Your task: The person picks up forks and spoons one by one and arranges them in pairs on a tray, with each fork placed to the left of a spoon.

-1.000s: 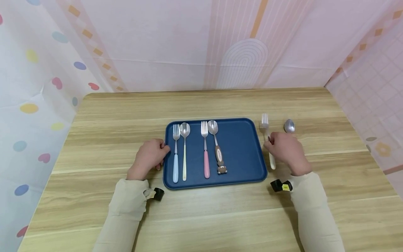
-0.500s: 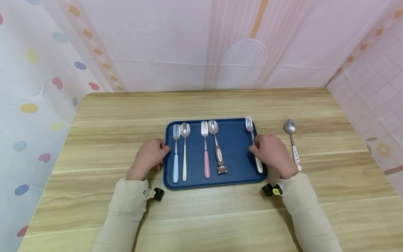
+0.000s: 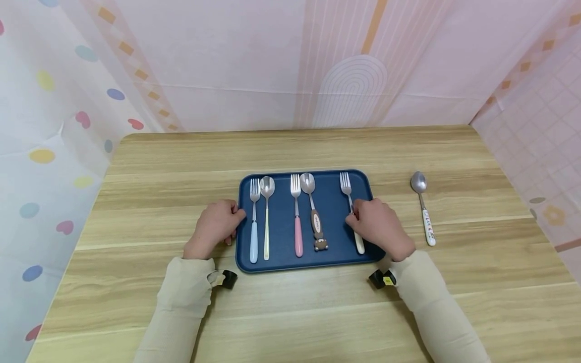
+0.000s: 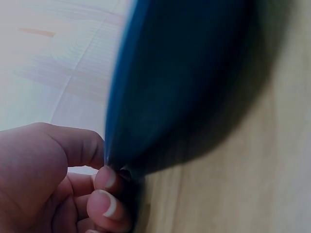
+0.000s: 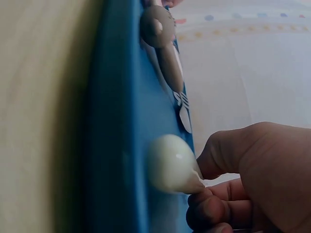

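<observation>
My left hand (image 3: 217, 222) pinches the left rim of a dark blue tray (image 3: 338, 252); in the left wrist view, thumb and fingers meet at the tray's edge (image 4: 114, 121). Over the tray's right part, my right hand (image 3: 378, 224) pinches a fork with a cream handle (image 3: 359, 243), its tines toward the far rim. The handle's rounded end (image 5: 170, 162) shows large in the right wrist view. Lying in the tray from the left are a light-blue-handled fork (image 3: 254, 242), a spoon with a pale yellow handle (image 3: 267, 232), a pink-handled fork (image 3: 297, 237) and a brown bear-handled spoon (image 3: 316, 222).
A spoon with a patterned white handle (image 3: 428, 227) lies on the wooden table (image 3: 299, 312), right of the tray. A printed pastel curtain (image 3: 245, 65) hangs behind the table and along its sides.
My right hand has carried the cream-handled fork leftward from the table beside the tray to over the tray's right part. The left hand has stayed at the tray's rim.
</observation>
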`<state>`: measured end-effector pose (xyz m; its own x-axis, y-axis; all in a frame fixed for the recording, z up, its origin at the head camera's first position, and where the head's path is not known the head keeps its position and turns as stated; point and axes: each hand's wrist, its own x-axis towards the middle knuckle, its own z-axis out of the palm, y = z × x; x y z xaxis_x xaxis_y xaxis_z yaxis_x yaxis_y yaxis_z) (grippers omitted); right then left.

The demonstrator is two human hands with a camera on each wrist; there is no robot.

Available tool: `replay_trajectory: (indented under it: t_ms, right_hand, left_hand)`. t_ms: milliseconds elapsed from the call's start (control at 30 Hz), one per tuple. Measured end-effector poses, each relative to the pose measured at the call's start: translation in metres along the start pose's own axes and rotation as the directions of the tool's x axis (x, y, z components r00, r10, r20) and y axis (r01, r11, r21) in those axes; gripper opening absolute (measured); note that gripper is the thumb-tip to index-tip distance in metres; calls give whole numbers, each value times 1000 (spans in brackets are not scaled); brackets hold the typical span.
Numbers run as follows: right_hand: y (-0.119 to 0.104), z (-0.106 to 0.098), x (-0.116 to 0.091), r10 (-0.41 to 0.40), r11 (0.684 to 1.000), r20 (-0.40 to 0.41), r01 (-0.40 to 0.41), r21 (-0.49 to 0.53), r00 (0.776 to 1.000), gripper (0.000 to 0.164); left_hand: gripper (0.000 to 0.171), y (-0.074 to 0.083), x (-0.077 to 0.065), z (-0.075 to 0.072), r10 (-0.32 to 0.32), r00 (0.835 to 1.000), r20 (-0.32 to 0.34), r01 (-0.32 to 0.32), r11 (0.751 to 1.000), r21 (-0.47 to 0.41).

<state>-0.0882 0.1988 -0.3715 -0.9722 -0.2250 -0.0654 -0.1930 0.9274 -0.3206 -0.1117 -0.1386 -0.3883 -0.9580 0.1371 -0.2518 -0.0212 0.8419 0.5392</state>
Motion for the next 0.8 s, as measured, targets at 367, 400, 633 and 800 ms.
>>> replay_trajectory:
  t_ms: [367,400,633,800]
  right_hand:
    - [-4,8,0,8,1000,13,-8,-12,1000,21]
    - [-4,9,0,10,1000,14,-10,-7,1000,21]
    - [-4,10,1,4,1000,12,-4,3,1000,21]
    - [-6,12,2,-11,1000,-5,11,3,1000,21]
  left_hand:
    - [28,3,1,1,2,1000,-1,-2,1000,-8]
    - [28,4,1,0,4,1000,-1,-4,1000,-7]
    - [28,4,1,-1,-4,1000,-5,4,1000,-7]
    - [28,3,0,-1,-8,1000,-4,8,1000,-4]
